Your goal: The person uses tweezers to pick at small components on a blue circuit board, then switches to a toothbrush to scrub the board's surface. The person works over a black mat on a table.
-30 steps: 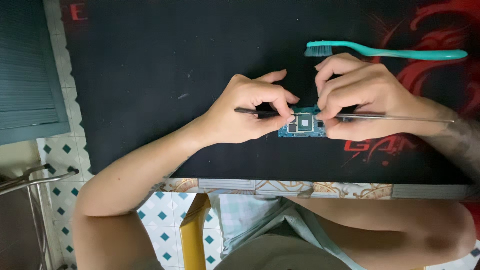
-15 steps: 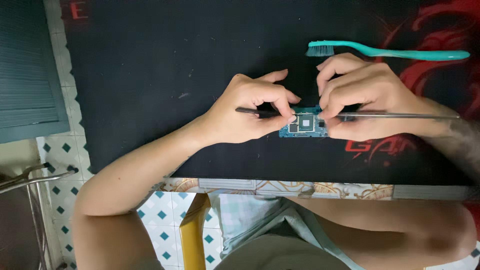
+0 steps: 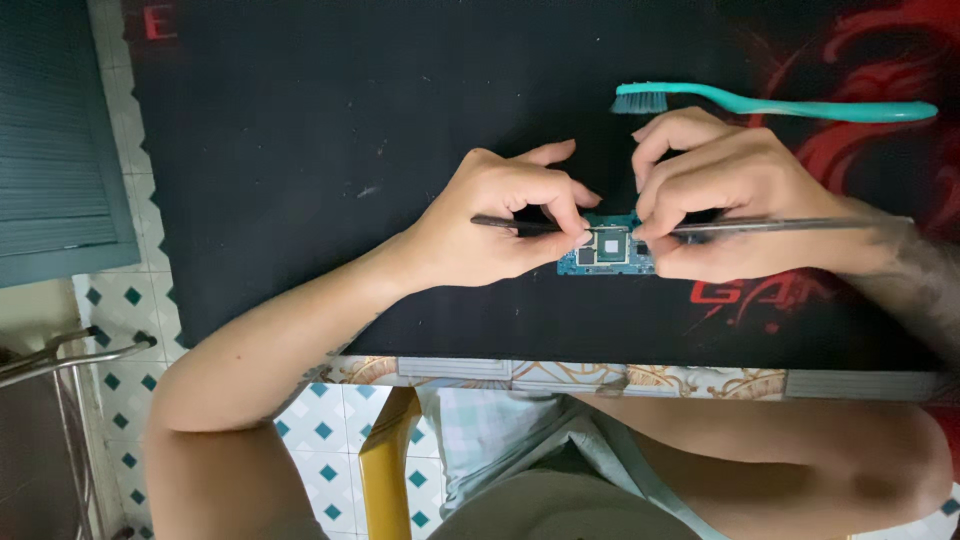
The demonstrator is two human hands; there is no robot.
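Little has moved since the earlier frames: our right hand sits a touch further right over the board, and the teal toothbrush shows shifted slightly in view; otherwise our hands hold the same pose.

We keep the small blue-green circuit board flat on the black desk mat, between our two hands, near the mat's front edge; its square dark chip faces up; most of the board's upper and right parts are hidden under our fingers, so we cannot tell its full outline.

Our left hand pinches a thin dark tool between thumb and forefinger, fingers pressed close together, the tip reaching to the board's top edge; how far the tip touches the board we cannot make out.

Our right hand curls its fingers tightly around a long slim metal tool that runs off to the right across our wrist; its working end is hidden beneath the fingertips at the board, and its far end blurs out against our forearm.

The toothbrush lies on the mat beyond our right hand, apart from it, bristles pointing left; the mat's red print is partly covered by our right arm and cut off at the picture's edge; a yellow chair leg shows below the patterned table edge; we see no containers holding anything.
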